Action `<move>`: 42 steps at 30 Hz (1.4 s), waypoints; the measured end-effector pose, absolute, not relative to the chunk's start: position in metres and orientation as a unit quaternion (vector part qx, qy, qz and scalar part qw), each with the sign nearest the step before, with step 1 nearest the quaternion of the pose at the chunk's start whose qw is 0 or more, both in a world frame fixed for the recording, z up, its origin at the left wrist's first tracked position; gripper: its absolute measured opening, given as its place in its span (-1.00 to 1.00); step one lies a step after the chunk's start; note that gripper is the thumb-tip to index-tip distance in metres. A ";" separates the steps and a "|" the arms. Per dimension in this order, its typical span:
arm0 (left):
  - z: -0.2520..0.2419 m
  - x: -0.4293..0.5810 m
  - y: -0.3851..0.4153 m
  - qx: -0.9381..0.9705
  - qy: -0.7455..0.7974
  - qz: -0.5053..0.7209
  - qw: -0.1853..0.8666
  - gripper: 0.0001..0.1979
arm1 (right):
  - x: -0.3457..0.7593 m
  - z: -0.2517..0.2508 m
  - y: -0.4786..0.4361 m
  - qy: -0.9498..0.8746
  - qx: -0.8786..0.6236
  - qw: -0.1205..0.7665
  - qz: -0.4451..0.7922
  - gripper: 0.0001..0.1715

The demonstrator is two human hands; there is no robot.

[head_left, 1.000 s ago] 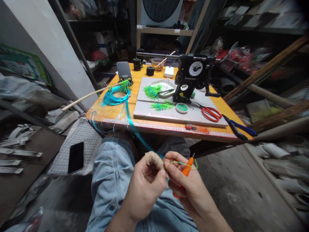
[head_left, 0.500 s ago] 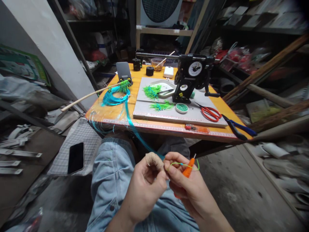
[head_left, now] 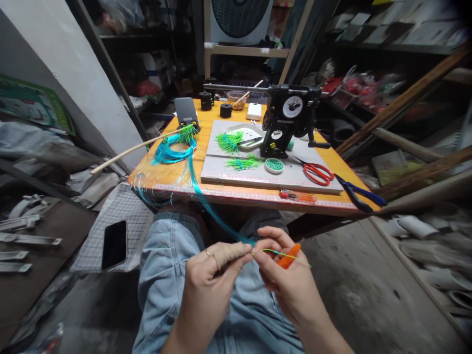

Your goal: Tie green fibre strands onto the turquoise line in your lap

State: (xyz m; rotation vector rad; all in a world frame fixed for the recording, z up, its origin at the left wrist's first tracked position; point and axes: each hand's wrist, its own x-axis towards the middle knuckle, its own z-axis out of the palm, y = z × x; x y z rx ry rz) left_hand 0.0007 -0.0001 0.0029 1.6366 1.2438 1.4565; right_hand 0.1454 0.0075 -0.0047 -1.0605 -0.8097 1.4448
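Note:
Over my lap, my left hand [head_left: 212, 278] pinches a thin green line [head_left: 280, 253] with thumb and bandaged forefinger. My right hand [head_left: 282, 275] is closed on a small orange tool [head_left: 288, 256] and also pinches the line where the two hands meet. A turquoise strand [head_left: 206, 206] runs from my fingers up to a coil of turquoise line [head_left: 171, 150] on the orange table [head_left: 177, 172].
On the table lie a grey board [head_left: 236, 169] with green tufts [head_left: 228, 140], a dish of green beads [head_left: 274, 165], a black dial machine [head_left: 285, 120], red scissors [head_left: 317, 172], blue pliers [head_left: 359, 194] and an orange screwdriver [head_left: 298, 196]. A phone [head_left: 114, 243] lies on the floor cloth, left.
My left forefinger has straightened toward the right hand, and the green loop has been drawn out into a straighter line. The orange tool has tilted lower. The view shifted slightly.

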 end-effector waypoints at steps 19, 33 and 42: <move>0.002 -0.003 -0.001 0.610 0.554 0.466 0.323 -0.87 | 0.146 -0.002 0.010 -0.363 -0.450 0.567 0.587 -0.52; 0.002 -0.003 0.001 0.611 0.543 0.463 0.342 -0.89 | 0.140 0.006 0.011 -0.360 -0.450 0.563 0.592 -0.58; 0.001 -0.002 0.001 0.615 0.537 0.475 0.327 -0.89 | 0.142 0.001 0.011 -0.376 -0.440 0.559 0.593 -0.57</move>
